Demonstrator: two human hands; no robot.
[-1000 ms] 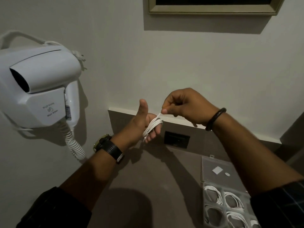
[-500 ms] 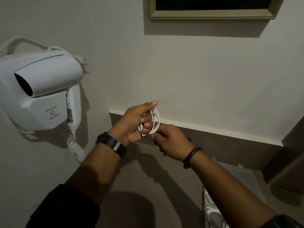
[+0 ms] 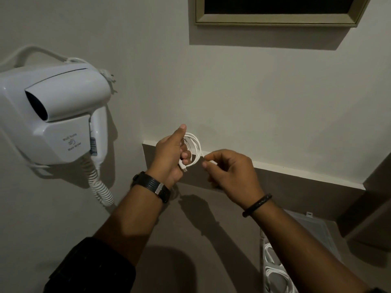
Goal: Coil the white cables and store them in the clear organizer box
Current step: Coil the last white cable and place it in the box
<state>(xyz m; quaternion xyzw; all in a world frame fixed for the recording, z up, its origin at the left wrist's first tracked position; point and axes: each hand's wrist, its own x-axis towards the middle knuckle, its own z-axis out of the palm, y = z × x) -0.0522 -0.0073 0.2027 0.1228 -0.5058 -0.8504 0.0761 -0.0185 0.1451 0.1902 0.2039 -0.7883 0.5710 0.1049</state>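
Observation:
A white cable [image 3: 195, 150] is wound into a small coil, held up in front of the wall. My left hand [image 3: 169, 158] grips the coil's left side, thumb raised, and a connector end pokes out below the fingers. My right hand [image 3: 230, 176] pinches the cable's loose end just right of the coil. The clear organizer box [image 3: 273, 269] lies on the brown counter at the lower right, mostly hidden behind my right forearm. Coiled white cables show in its compartments, and its open lid [image 3: 313, 229] lies behind them.
A white wall-mounted hair dryer [image 3: 55, 115] with a curly cord [image 3: 99, 187] hangs at the left. A framed picture [image 3: 279, 11] hangs on the wall above. The brown counter [image 3: 190, 240] spreads below my hands, with a raised ledge along the wall.
The cable went from being wrapped around my left hand's fingers to a free coil pinched in that hand. My right hand dropped from above the coil to its right side, holding the tail.

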